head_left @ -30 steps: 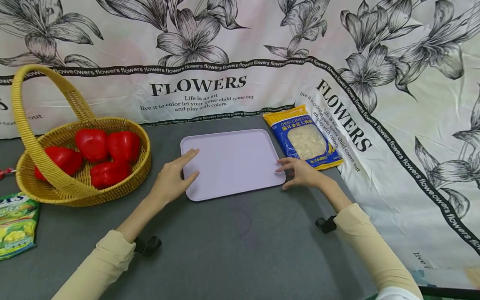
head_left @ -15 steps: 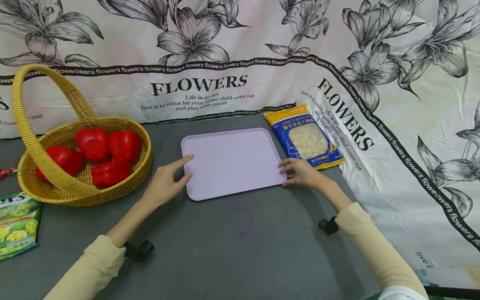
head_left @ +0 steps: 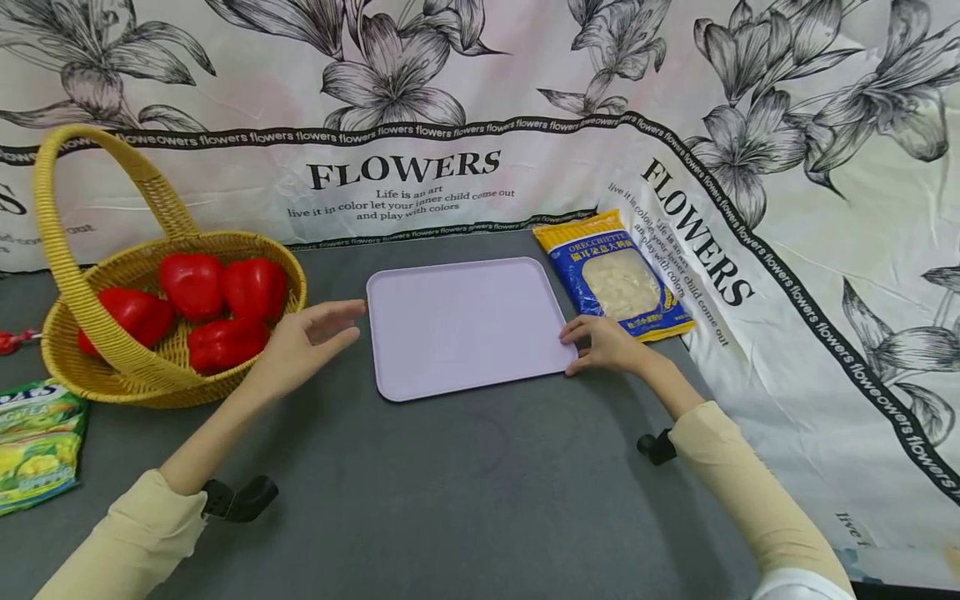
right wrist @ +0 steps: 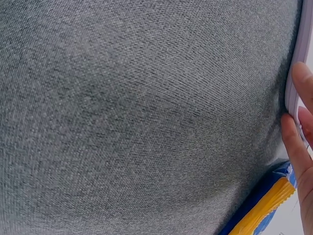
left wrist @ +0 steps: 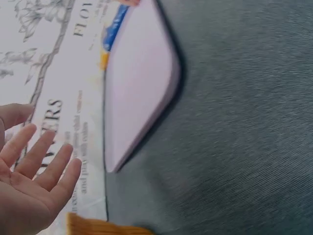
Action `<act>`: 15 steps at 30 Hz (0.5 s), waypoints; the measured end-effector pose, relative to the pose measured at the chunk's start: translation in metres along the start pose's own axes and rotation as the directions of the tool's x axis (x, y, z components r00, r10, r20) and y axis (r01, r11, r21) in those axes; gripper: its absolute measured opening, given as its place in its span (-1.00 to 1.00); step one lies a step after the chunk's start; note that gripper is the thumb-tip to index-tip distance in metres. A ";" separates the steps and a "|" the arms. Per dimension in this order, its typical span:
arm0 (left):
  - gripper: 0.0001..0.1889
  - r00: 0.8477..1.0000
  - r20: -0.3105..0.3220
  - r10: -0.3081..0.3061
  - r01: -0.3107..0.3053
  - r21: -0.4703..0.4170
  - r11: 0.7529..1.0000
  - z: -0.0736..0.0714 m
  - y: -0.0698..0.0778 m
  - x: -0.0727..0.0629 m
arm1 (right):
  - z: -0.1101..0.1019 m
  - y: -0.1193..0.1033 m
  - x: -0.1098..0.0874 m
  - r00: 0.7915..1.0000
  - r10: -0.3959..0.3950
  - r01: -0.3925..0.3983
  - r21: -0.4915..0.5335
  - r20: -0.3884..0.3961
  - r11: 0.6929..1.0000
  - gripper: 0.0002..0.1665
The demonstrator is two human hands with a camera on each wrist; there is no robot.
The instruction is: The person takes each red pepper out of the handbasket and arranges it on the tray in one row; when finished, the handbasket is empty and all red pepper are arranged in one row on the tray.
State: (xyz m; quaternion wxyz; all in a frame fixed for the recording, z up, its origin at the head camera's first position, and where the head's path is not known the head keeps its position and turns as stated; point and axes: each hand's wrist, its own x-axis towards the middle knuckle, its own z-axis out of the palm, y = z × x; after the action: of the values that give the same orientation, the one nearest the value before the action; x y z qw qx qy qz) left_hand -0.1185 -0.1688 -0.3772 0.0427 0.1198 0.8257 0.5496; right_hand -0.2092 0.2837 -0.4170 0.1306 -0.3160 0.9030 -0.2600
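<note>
A pale lilac tray [head_left: 468, 329] lies flat on the dark grey table. At its front right corner, my right hand [head_left: 603, 343] touches the rim with lightly bent fingers; the right wrist view shows the fingertips [right wrist: 289, 128] against the tray's edge [right wrist: 292, 98]. My left hand [head_left: 303, 342] is off the tray, in the air between it and the yellow wicker basket [head_left: 296, 292], fingers loosely extended and holding nothing. In the left wrist view the left hand [left wrist: 36, 176] shows spread fingers. Several red bell peppers [head_left: 191, 287] sit in the basket.
A blue and yellow bag of orecchiette pasta [head_left: 618, 279] lies just right of the tray, near the right hand. A green and yellow packet [head_left: 37, 446] is at the left edge, below a small red object [head_left: 11, 342]. Flower-printed cloth [head_left: 420, 183] stands behind the table.
My left hand has left the tray's left edge and moved left toward the basket. The right hand stays at the tray's corner, and the tray has hardly moved.
</note>
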 end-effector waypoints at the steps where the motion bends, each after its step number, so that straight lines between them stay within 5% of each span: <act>1: -0.56 1.000 -0.016 -0.004 0.004 0.002 1.000 -0.003 0.002 -0.002 | 0.001 0.001 0.001 1.000 -0.005 0.005 -0.004 -0.002 1.000 -0.50; 15: -0.53 0.977 -0.201 -0.071 0.071 -0.007 0.997 -0.039 0.012 -0.024 | 0.000 0.001 0.003 1.000 -0.003 0.002 -0.031 -0.011 1.000 -0.52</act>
State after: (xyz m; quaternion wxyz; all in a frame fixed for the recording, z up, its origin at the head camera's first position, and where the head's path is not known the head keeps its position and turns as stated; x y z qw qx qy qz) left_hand -0.1017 -0.2057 -0.3523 -0.0215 0.0341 0.8295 0.5570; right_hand -0.2121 0.2826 -0.4181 0.1204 -0.3178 0.9073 -0.2478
